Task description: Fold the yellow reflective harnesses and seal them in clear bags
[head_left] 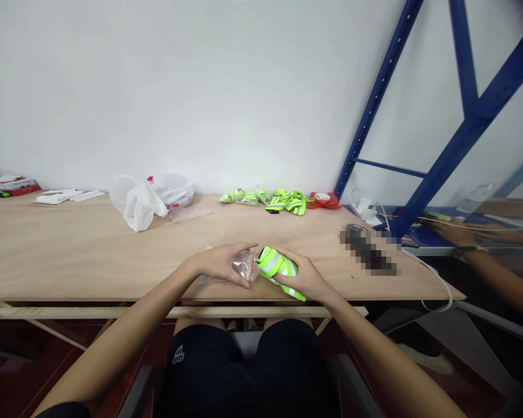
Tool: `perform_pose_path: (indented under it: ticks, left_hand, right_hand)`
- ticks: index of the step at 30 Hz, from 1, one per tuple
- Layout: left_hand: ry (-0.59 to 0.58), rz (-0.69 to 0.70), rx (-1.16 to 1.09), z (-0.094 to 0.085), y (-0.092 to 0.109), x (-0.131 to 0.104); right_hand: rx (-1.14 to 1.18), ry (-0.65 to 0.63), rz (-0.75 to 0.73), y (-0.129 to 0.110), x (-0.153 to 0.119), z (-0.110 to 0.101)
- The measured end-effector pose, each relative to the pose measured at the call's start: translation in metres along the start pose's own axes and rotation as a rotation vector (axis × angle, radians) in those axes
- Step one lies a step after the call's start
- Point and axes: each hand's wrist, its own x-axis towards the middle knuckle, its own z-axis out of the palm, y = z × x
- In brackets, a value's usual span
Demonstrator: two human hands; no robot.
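Observation:
Near the table's front edge, my left hand (221, 262) is curled round a small clear zip bag (244, 265) with a red strip along its mouth. That mouth faces right, toward a rolled bundle of neon-yellow reflective straps (273, 264). My right hand (304, 276) grips this bundle, its fingers over the top and its thumb in front. One strap end hangs below toward the edge. The bag and the bundle are side by side, almost touching. Another clear plastic bag (209, 280) lies flat under my left hand, partly hidden.
Along the wall lie several bagged yellow bundles (244, 196), a loose yellow strap pile (287, 201) and a red bundle (324, 201). White plastic bags (137, 203) stand left on the table (70, 249). A blue metal frame (375, 87) rises at right, where another person's arm (483, 261) shows.

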Motion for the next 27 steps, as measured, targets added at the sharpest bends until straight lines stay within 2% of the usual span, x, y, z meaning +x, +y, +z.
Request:
perform_pose_path:
  ticks: [6, 8, 14, 18, 23, 25, 27]
  left_hand:
    - [-0.011, -0.007, -0.038, 0.000, -0.004, 0.005]
    - [-0.008, 0.008, -0.051, 0.001, -0.004, 0.006]
    - [0.034, -0.008, -0.070, 0.002, -0.002, 0.003]
    - [0.048, -0.019, -0.069, 0.002, -0.001, 0.000]
    - [0.045, 0.065, -0.118, 0.004, 0.003, -0.001]
    - [0.068, 0.070, -0.129, 0.007, 0.004, 0.001]
    - [0.092, 0.056, -0.134, 0.010, 0.003, 0.002]
  right_hand:
    - [0.236, 0.134, -0.060, 0.000, 0.007, -0.008]
    - [0.253, 0.138, -0.074, 0.001, 0.007, -0.012]
    - [0.045, 0.081, -0.026, 0.004, 0.005, -0.007]
    - [-0.025, 0.177, 0.001, 0.005, 0.005, -0.004]
    - [-0.179, 0.306, -0.014, 0.001, 0.002, 0.002]
    - [-0.314, 0.267, -0.030, -0.001, -0.002, 0.007]
    - [-0.435, 0.171, -0.082, -0.004, -0.005, 0.011]
